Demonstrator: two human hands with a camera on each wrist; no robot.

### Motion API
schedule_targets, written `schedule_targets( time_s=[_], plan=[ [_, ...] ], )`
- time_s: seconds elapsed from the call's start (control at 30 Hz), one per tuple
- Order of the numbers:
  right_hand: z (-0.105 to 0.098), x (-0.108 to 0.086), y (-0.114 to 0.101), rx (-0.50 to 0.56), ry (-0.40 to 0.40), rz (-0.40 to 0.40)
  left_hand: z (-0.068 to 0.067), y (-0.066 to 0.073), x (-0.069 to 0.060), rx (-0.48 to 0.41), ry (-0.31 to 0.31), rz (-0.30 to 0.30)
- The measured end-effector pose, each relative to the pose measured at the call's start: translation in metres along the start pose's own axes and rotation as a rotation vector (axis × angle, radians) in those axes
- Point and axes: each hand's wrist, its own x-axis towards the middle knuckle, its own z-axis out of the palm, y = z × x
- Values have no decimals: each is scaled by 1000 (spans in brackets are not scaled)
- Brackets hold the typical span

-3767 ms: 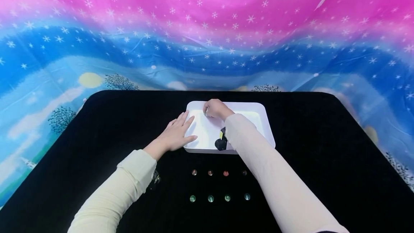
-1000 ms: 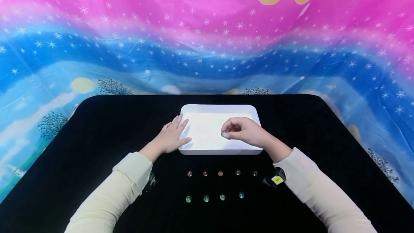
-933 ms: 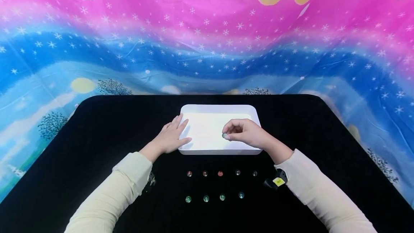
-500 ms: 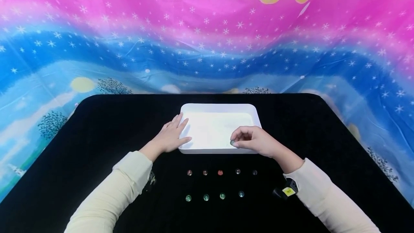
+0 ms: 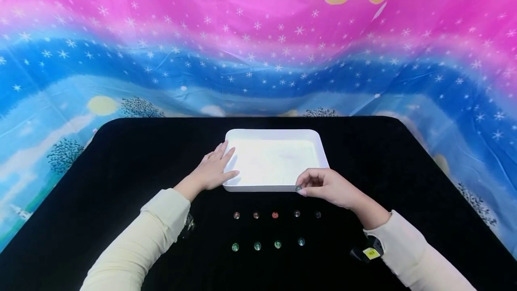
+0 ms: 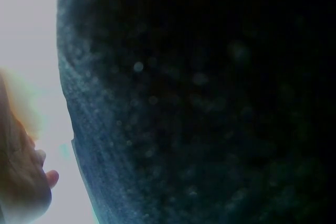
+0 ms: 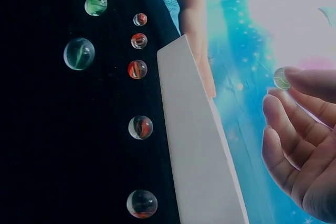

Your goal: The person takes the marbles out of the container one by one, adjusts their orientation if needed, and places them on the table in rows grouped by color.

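Note:
Between thumb and fingertips, my right hand [image 5: 329,187] pinches a clear marble [image 5: 298,188] at the front right corner of the white tray [image 5: 250,188]. The right wrist view shows that marble [image 7: 282,78] with a pale green swirl inside. My left hand [image 5: 210,169] lies with straight, spread fingers over the tray's left rim. Two rows of glass marbles sit on the black cloth in front of the tray. The farther row has reddish swirls, such as the bright red marble [image 5: 275,215]; the nearer row is mostly green, such as the green marble [image 5: 277,244].
Black cloth [image 5: 161,147] covers the table, and a pink and blue printed curtain [image 5: 258,48] hangs behind it. A wrist camera [image 5: 365,254] sits under my right forearm, near the right end of the marble rows. The left wrist view is mostly dark and blurred.
My right hand has come from the tray's back left, across it, to the front right corner, the marble still pinched over the last second. The left hand has stayed on the rim.

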Motion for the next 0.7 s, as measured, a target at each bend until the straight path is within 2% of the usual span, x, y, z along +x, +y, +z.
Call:
schedule_targets(
  time_s=[0.33, 0.7],
  plan=[
    [0, -15, 6, -5, -3, 13, 0, 0, 0, 16, 0, -2],
    [3, -28, 11, 29, -31, -14, -1, 0, -1, 2, -7, -3]
  ],
)
